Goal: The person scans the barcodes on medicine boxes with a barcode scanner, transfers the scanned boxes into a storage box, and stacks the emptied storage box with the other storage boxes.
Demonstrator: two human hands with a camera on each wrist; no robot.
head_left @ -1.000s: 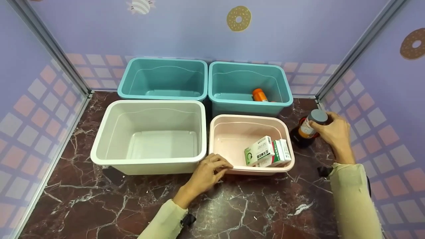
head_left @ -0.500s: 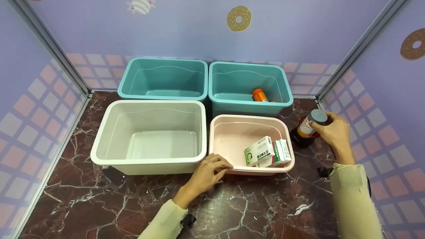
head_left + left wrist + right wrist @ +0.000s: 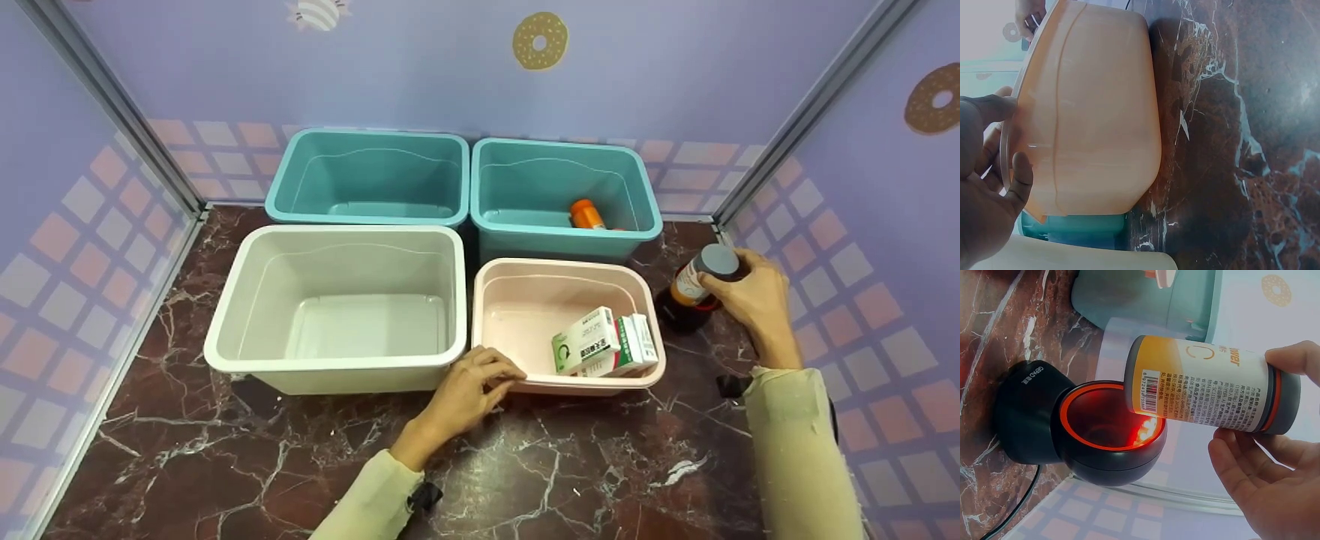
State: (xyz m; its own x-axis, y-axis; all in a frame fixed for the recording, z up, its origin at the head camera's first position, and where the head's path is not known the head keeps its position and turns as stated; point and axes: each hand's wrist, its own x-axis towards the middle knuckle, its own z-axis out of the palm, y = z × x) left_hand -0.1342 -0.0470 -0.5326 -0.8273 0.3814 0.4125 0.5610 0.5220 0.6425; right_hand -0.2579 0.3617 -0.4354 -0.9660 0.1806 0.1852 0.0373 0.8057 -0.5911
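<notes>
My right hand (image 3: 761,301) holds a vitamin bottle (image 3: 1202,385) near its grey cap, between thumb and fingertips. White and orange, with small print, the bottle lies sideways in the right wrist view. Its barcode (image 3: 1150,395) is close to the round face of a black barcode scanner (image 3: 1027,419), whose red light glows. From the head view, the bottle (image 3: 691,283) is tilted above the scanner (image 3: 681,318). My left hand (image 3: 469,390) grips the near left rim of a pink bin (image 3: 517,319), thumb and fingers on either side of it in the left wrist view.
Medicine boxes (image 3: 587,343) lean inside the pink bin's right side. Left of it stands a white bin (image 3: 337,365). Two teal bins line the back: the right one (image 3: 555,238) contains an orange bottle (image 3: 586,214), beside the left one (image 3: 367,220). A wall rises behind the scanner.
The bottle has turned and shifted very slightly in my right hand above the scanner. My left hand and the bins stay where they were.
</notes>
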